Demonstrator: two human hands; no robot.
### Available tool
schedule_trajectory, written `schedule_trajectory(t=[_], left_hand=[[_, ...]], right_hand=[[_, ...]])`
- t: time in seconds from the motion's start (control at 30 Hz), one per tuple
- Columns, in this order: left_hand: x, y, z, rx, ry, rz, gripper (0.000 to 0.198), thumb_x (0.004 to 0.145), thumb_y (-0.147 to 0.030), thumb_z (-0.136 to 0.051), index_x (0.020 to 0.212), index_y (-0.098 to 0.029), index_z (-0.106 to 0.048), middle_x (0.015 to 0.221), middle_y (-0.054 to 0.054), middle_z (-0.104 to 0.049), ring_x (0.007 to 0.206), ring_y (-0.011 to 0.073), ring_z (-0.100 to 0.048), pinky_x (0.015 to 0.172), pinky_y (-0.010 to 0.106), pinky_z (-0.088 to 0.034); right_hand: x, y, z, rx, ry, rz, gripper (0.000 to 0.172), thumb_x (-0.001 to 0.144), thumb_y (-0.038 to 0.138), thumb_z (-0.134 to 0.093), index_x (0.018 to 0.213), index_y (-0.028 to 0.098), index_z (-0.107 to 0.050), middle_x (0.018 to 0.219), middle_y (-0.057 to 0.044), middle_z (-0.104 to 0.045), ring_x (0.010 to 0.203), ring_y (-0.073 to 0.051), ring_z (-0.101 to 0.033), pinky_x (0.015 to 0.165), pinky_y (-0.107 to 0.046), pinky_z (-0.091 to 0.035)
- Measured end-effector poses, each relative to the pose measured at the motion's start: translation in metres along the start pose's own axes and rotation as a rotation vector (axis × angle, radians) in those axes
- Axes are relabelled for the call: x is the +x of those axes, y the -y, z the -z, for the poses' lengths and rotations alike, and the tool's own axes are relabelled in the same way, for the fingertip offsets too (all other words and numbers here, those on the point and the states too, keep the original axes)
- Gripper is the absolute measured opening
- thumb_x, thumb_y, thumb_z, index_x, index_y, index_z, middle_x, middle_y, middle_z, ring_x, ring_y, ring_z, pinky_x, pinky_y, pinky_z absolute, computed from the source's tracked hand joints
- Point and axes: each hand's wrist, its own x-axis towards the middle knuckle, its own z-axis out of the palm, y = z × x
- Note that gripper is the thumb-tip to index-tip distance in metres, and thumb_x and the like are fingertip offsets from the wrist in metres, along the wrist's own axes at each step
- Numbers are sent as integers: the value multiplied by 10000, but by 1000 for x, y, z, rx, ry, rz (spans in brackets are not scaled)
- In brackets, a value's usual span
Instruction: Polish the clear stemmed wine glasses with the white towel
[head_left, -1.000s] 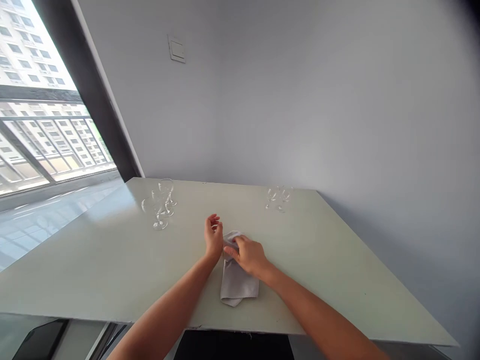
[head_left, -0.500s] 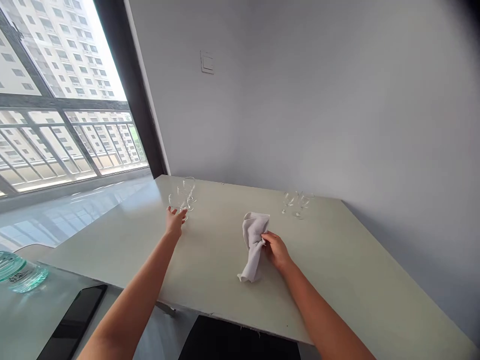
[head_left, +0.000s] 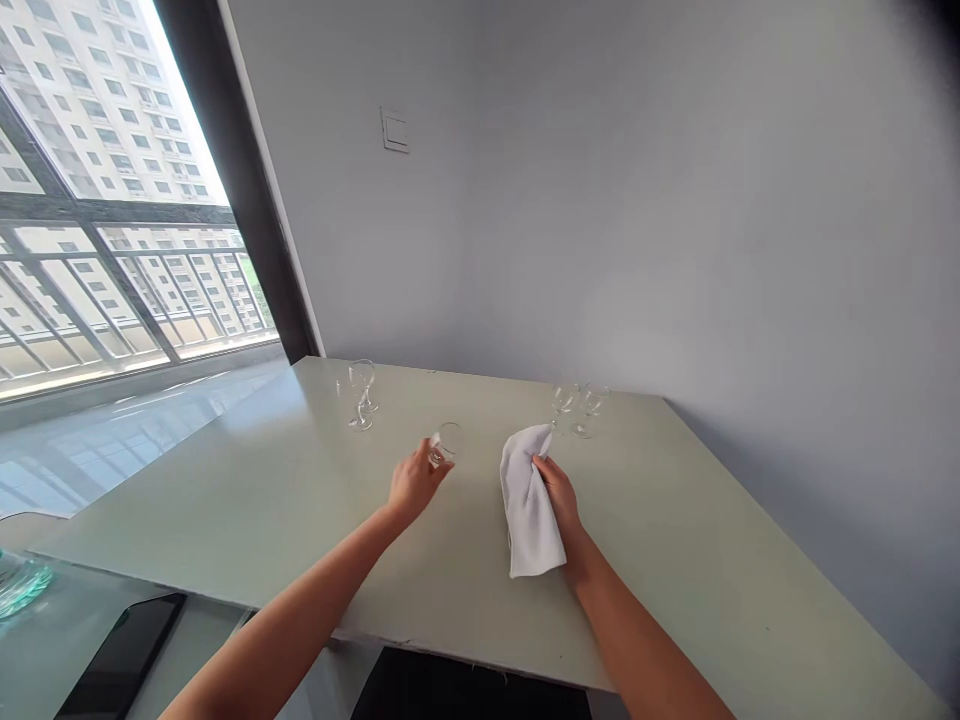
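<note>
My left hand [head_left: 412, 483] is closed around the stem of a small clear stemmed glass [head_left: 447, 441], held just above the pale green table [head_left: 262, 500]. My right hand [head_left: 559, 492] grips a white cloth [head_left: 527, 500] that hangs down over the table, lifted off its surface. The glass and the cloth are about a hand's width apart.
Two more stemmed glasses [head_left: 361, 392] stand at the table's back left and two glasses [head_left: 577, 405] at the back near the grey wall. A window with railings is at the left. A dark phone [head_left: 120, 660] and a water bottle [head_left: 19, 585] lie on a glass surface at lower left.
My left hand reached to the glasses at the left, took one and brought it toward the middle. My right hand raised the cloth off the table.
</note>
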Motion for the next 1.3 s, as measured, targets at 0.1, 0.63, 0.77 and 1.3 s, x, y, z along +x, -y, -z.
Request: schedule_trajectory(t=[0.1, 0.63, 0.77, 1.3], left_hand=[[-7, -25, -22, 305, 143, -165, 309, 782, -362, -527, 1064, -254, -459, 889, 19, -615, 789, 178, -584, 670, 255, -366], [-7, -52, 10, 643, 191, -847, 389, 812, -316, -515, 1182, -205, -460, 786, 73, -620, 876, 226, -541, 866, 398, -331], [5, -61, 37, 461, 553, -582, 428, 749, -497, -543, 1099, -250, -540, 643, 14, -601, 657, 174, -560, 645, 283, -392], [-1, -53, 31, 511, 601, -521, 409, 860, -482, -328, 835, -200, -624, 650, 27, -622, 623, 146, -569, 642, 265, -384]], right_hand=[[-4, 15, -10, 170, -22, -128, 280, 800, 449, -486, 923, 214, -577, 657, 8, -525, 538, -124, -492, 455, -238, -394], [-10, 13, -22, 390, 414, -428, 300, 710, 413, -642, 845, 148, -604, 615, -12, -627, 503, -131, -604, 355, -176, -335], [-16, 26, -17, 275, 640, -339, 246, 715, 360, -648, 815, 137, -616, 611, -29, -655, 526, -135, -591, 423, -202, -354], [-9, 13, -13, 264, 618, -320, 248, 698, 367, -663, 683, 125, -614, 532, -33, -641, 474, -126, -578, 442, -211, -339]])
